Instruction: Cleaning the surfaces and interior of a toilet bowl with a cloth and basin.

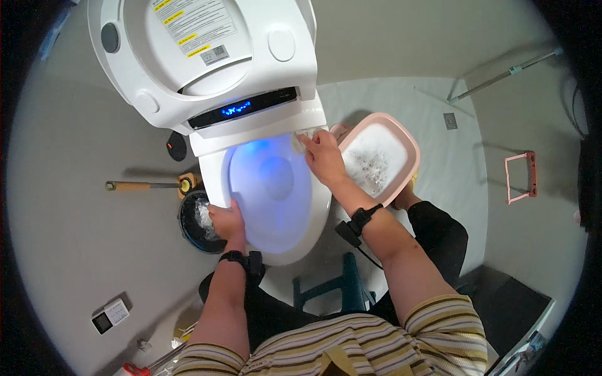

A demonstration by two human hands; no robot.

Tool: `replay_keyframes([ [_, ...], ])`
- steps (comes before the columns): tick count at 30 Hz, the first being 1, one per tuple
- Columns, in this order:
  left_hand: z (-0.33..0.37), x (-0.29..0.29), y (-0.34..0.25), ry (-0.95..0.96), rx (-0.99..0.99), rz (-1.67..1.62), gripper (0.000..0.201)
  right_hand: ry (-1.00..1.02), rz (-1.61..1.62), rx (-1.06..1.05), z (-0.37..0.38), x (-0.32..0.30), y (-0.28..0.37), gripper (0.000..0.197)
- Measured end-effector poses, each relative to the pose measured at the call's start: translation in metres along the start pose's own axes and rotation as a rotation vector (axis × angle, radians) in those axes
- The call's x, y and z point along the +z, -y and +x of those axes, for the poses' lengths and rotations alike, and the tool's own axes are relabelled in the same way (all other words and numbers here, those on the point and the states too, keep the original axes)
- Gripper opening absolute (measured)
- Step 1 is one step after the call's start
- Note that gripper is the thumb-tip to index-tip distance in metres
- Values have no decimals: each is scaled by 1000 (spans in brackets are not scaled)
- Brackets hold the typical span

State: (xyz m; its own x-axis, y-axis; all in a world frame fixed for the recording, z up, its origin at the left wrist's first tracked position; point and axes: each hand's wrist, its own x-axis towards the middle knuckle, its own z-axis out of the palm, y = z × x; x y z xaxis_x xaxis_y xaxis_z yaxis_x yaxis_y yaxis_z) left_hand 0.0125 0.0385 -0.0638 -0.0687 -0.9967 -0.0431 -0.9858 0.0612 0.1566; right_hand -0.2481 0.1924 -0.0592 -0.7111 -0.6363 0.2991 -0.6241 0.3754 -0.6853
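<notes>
A white toilet (320,213) stands in front of me with its seat and lid (276,75) raised. Blue light fills the bowl, and a lit display strip (263,102) runs below the hinge. My left hand (229,220) is closed around the left edge of the rim, its thumb up on top. At the rear right of the rim, my right hand (323,155) pinches a pale, thin cloth (297,143) pressed against the surface. Most of that cloth is hidden under the fingers. Just right of this hand, a pink basin (411,147) holds water with white suds.
A black bin (188,229) with a clear plastic liner sits left of the toilet, beside a wooden-handled brush (135,186). Behind my knees is a dark green stool (326,288). A pink rack (532,174) and a metal pole (501,76) are at the right wall.
</notes>
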Motion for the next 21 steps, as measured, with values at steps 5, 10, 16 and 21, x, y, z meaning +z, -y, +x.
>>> replay_keyframes([
  [5, -2, -2, -10, 51, -47, 6, 62, 48, -120, -49, 22, 7, -10, 24],
  [10, -2, -2, -7, 19, -11, 18, 61, -160, -41, 176, 11, 12, -48, 17],
  [16, -10, 2, -16, 7, 15, 8, 63, -489, 894, 722, 9, 32, -98, 21],
  [21, -5, 1, -9, -1, 15, 57, 62, -176, 704, 789, 37, 29, -91, 27],
])
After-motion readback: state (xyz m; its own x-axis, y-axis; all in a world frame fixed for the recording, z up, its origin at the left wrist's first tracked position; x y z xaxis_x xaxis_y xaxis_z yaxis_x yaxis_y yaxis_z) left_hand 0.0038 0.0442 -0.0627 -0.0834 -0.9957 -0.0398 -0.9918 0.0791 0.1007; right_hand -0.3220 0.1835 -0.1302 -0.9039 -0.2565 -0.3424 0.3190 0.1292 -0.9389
